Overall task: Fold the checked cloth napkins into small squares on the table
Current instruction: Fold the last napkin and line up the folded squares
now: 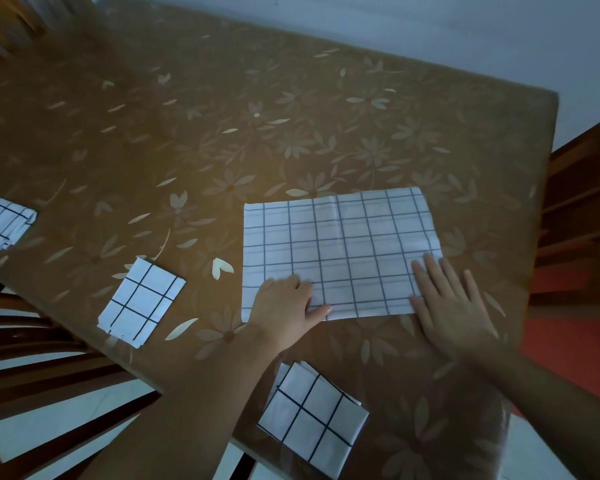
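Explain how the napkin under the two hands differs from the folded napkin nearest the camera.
The napkin under the hands lies as one wide rectangle; the near folded napkin is a compact square of several layers. The wide one shows many small checks, the near one only a few large checks. The left hand and right hand rest on the wide one; nothing touches the near one. Both are white with dark lines and lie on the table.

A large white checked napkin (340,251) lies flat and spread out near the worktop's right edge. 3 napkins folded into small squares lie apart: 1 at the near edge (312,419), 1 by the left edge (141,301), 1 further left (4,221).
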The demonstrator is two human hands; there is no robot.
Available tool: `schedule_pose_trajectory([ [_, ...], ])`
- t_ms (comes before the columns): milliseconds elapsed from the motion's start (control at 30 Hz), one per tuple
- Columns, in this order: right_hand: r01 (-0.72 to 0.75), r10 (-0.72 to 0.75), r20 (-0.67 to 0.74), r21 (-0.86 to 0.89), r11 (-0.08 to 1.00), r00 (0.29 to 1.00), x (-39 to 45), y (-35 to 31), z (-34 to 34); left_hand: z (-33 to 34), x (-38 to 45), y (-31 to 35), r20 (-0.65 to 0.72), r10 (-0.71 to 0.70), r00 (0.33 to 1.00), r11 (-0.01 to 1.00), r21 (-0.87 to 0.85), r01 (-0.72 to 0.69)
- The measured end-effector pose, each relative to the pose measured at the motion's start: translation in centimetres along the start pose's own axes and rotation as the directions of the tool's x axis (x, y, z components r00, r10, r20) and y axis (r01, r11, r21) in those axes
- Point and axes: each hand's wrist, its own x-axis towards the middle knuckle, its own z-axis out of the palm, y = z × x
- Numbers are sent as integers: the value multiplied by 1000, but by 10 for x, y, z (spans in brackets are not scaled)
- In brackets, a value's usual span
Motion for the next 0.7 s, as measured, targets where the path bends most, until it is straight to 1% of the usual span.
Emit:
schedule_pose_trajectory([
  [33, -16, 15, -17, -24, 1000, 1000, -2, 5, -3, 0, 0, 0, -1, 0, 1000, 1000, 0, 0],
  [100, -16, 10, -123, -49, 999, 992, -2, 6, -10, 1, 0, 1, 7, -1, 1000, 1000, 7, 1],
  [167, 45, -42, -262, 4, 999, 964, 6, -12, -18, 1, 0, 2, 9, -8, 1000, 1000, 13, 7],
  [233, 155, -117, -348, 81, 985, 930, 18, -45, -23, 1, 0, 2, 10, -9, 1000, 1000, 17, 9],
  [267, 214, -164, -345, 110, 971, 924, 23, -63, -26, 1, 0, 2, 10, -9, 1000, 1000, 19, 9],
  [333, 266, -220, -265, 150, 952, 939, 31, -87, -25, 2, -1, 2, 16, -16, 1000, 999, 36, 15],
  [400, 234, -209, -166, 147, 961, 964, 36, -93, -20, 2, -2, 3, 32, -28, 999, 999, 43, 26],
  [433, 215, -195, -145, 135, 967, 970, 37, -92, -17, 1, -2, 4, 44, -38, 998, 999, 39, 37],
  [567, 200, -192, -115, 59, 978, 975, 40, -91, -15, -7, 9, 18, 89, -71, 993, 997, -7, 71],
  [700, 199, -193, -92, 59, 978, 977, 40, -90, -10, -8, 24, 50, 82, -69, 994, 996, -54, 73],
])
